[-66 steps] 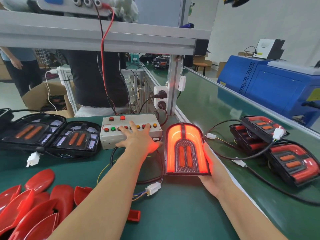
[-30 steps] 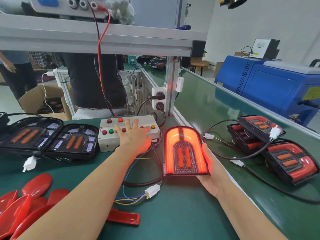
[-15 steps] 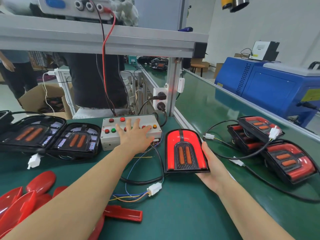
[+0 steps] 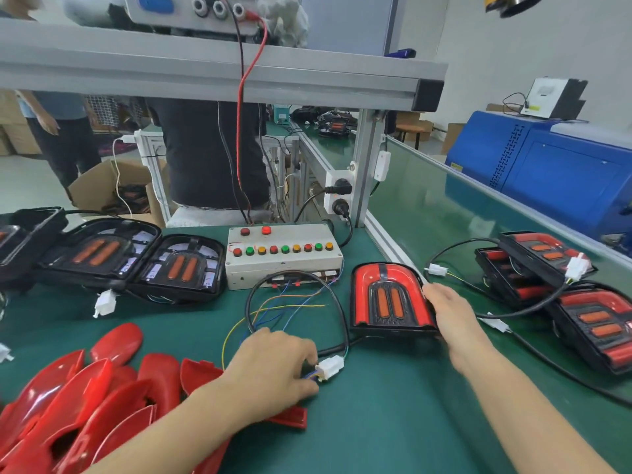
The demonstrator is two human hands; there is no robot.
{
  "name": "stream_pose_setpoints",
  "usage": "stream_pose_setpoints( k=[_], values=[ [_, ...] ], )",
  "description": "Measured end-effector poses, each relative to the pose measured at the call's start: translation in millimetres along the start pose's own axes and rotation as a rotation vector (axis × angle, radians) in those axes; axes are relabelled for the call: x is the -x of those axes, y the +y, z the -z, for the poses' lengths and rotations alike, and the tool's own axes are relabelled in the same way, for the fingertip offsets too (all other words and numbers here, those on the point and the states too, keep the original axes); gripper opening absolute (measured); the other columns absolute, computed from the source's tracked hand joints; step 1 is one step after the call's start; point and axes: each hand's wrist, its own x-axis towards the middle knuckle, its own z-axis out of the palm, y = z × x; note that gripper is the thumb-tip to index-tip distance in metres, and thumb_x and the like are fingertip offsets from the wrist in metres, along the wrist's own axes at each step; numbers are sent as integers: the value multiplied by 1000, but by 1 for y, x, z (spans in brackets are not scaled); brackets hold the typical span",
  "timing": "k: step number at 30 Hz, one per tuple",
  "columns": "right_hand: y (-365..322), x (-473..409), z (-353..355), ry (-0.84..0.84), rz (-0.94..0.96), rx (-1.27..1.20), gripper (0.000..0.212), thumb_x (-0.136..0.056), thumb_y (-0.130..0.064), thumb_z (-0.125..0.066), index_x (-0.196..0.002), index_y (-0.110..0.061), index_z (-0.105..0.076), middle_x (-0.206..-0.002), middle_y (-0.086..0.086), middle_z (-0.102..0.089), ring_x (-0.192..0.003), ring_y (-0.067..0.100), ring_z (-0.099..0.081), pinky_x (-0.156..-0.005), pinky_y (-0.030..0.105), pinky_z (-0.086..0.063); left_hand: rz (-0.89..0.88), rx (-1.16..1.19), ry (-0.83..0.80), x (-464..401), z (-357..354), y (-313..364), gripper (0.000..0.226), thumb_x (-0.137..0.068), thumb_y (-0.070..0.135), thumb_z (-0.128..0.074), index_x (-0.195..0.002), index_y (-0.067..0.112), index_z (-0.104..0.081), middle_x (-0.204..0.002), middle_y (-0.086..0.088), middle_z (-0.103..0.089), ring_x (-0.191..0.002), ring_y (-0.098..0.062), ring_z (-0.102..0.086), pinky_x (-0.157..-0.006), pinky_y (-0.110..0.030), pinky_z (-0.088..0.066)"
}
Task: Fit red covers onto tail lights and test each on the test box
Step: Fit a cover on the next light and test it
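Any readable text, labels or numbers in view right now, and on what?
None can be read.
Yellow sticker on the blue cabinet: too small.
Label on the white device atop it: blurred.
Test box: red marking around the first button, no legible words.
White patches inside the uncovered tail lights: blurred, no readable print.
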Motion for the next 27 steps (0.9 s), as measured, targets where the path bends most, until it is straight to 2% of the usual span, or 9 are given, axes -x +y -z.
stream_pose_setpoints(
  k=[3, 5, 7, 8, 10, 12, 15, 22, 27],
  values=[
    [-5, 13, 0, 156, 225, 373, 45, -97, -34, -51, -138, -14, -49, -137, 6, -53, -122, 23, -48, -103, 39, -33, 15, 108, 116, -4, 4, -8, 27, -91, 47, -49, -108, 33, -65, -95, 8, -70, -93, -15, -60, -79, -26, -40],
    [-14, 32, -4, 263, 608, 615, 36, -94, -31, -56, -125, -14, -59, -131, 5, -57, -121, 25, -49, -100, 43, -34, -13, 179, 166, -4, 10, -13, 23, -92, 44, -50, -101, 32, -68, -82, 5, -69, -80, -15, -60, -73, -27, -42],
    [-20, 52, -16, 100, 936, 742, 36, -88, -42, -55, -112, -18, -66, -119, -5, -63, -115, 16, -51, -101, 40, -29, -34, 275, 204, -5, 17, -17, 21, -92, 41, -53, -95, 28, -70, -72, 2, -65, -70, -15, -56, -69, -29, -44],
    [-20, 60, -23, -62, 990, 803, 43, -87, -51, -49, -114, -22, -66, -119, -10, -63, -118, 10, -49, -107, 39, -22, -35, 339, 213, -5, 20, -19, 19, -91, 38, -56, -92, 27, -71, -69, 2, -64, -66, -14, -53, -67, -29, -44],
    [-15, 69, -38, -322, 957, 904, 55, -88, -63, -40, -126, -28, -59, -126, -16, -58, -127, 2, -40, -117, 40, 2, -21, 452, 211, -6, 23, -21, 15, -89, 34, -60, -89, 26, -72, -64, 3, -62, -59, -11, -49, -63, -26, -41],
    [-8, 69, -50, -397, 934, 898, 48, -93, -57, -44, -131, -30, -56, -124, -15, -59, -127, 1, -40, -116, 38, 13, 4, 518, 167, -5, 24, -21, 18, -82, 43, -62, -83, 28, -72, -65, 1, -64, -57, -11, -48, -62, -28, -42],
    [-4, 69, -60, -366, 972, 783, 33, -97, -46, -48, -124, -31, -60, -107, -14, -65, -113, 4, -50, -118, 35, 5, 75, 646, 116, -4, 23, -20, 33, -65, 60, -55, -75, 33, -71, -62, -1, -60, -54, -7, -43, -57, -28, -38],
    [-9, 72, -63, -292, 1065, 781, 31, -93, -41, -50, -115, -27, -67, -89, -11, -65, -98, 10, -57, -116, 31, -2, 181, 772, 84, -14, 18, -21, 38, -47, 63, -54, -64, 32, -67, -47, 8, -40, -49, -10, -33, -55, -27, -27],
    [-16, 78, -65, -248, 1106, 854, 27, -94, -34, -53, -111, -21, -70, -86, -3, -67, -93, 17, -63, -118, 39, -5, 240, 594, 162, -18, 19, -16, 34, -52, 54, -48, -60, 22, -57, -49, 7, -47, -53, -14, -42, -54, -27, -31]
  ],
)
